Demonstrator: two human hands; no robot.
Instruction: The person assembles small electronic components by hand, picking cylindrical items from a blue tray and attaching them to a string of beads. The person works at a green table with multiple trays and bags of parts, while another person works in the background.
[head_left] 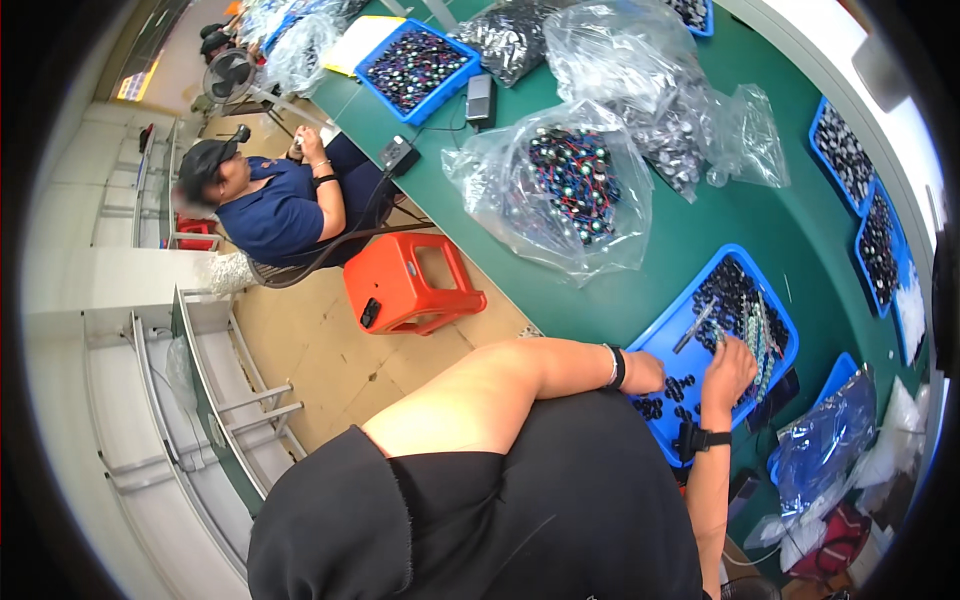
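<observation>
A blue tray (735, 247) lies on the green table in front of me, with small black beads (727, 285) heaped at its far end. Pale and dark bead strands (762, 340) run along its right side, and small clusters of black pieces (680, 388) lie at the near end. My left hand (643, 372) is closed over the tray's left edge; whatever its fingers hold is hidden. Over the beads, my right hand (731, 370) has its fingers bent together, on something too small to name. Just beyond its fingertips is a slim metallic and dark tool (695, 327).
Clear bags of beads (575, 185) and dark pieces (672, 160) cover the table's far part. Another bead tray (415, 70) sits farther back; more trays (843, 155) line the right. An orange stool (412, 285) stands left, near a seated person in blue (280, 205).
</observation>
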